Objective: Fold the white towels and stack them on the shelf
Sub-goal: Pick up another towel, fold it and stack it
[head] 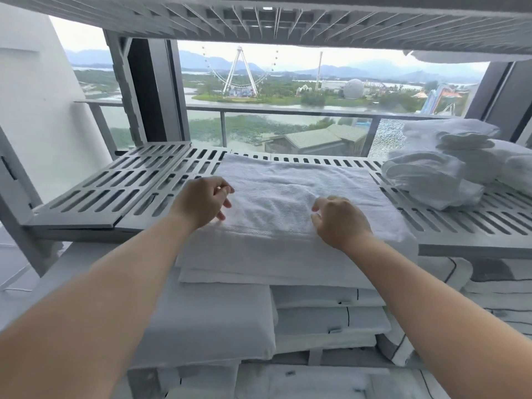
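Two loosely curled grips, the left grip (201,201) and right grip (339,220), rest on the folded white terry towel (282,182) and hold nothing. The towel lies on the grey slotted plastic shelf (129,180), its front edge overhanging. It looks soft, light and floppy, so it is probably best pinched at the corners.

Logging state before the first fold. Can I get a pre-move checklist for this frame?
1. Towel spread on the shelf: ok. It lies flat over the slats and its near edge hangs over the front.
2. Left hand at the towel's left edge: ok.
3. Right hand on the towel: ok, right of the middle.
4. Grip on the cloth: cannot tell. The fingers of both hands are curled, but no pinched cloth shows.
5. Towel pile at the right is apart from the spread towel: ok, slats show between them.
6. Room to work on the left: ok, bare slats there.
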A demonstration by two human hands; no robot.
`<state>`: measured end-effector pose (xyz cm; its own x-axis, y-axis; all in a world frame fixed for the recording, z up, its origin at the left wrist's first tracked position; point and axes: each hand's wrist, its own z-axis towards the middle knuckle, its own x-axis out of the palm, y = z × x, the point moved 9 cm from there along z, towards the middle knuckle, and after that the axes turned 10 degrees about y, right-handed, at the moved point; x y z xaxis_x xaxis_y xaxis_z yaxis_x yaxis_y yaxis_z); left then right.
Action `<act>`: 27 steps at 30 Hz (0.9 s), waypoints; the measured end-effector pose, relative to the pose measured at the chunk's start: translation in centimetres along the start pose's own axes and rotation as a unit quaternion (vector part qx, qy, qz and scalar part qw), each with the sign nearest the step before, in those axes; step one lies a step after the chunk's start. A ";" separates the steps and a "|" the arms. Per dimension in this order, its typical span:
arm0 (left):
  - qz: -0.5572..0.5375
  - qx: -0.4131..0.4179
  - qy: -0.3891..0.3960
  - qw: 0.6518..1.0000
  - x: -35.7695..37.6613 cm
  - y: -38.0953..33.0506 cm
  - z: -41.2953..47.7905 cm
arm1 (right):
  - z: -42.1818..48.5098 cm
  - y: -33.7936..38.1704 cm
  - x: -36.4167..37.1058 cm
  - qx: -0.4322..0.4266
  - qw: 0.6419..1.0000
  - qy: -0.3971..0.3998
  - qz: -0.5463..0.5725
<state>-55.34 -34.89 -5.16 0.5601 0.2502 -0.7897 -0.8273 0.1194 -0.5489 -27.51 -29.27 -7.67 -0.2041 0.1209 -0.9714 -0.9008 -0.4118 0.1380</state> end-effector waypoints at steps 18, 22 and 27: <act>0.166 -0.122 0.090 0.974 9.5 -0.2 17.4 | 23.7 -13.9 0.6 0.035 0.999 0.008 0.012; 0.199 -0.102 0.207 0.952 13.4 0.1 19.8 | 26.0 -17.9 5.8 0.076 0.988 0.132 0.012; 0.241 -0.117 0.243 0.932 14.2 2.9 22.4 | 28.0 -19.3 7.3 0.072 0.986 0.146 0.028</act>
<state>-50.76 -9.44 -11.82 0.1256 -0.2518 -0.9596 -0.9878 -0.1217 -0.0973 -22.33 4.84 -12.05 -0.1549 -0.1733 -0.9726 -0.9406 -0.2751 0.1988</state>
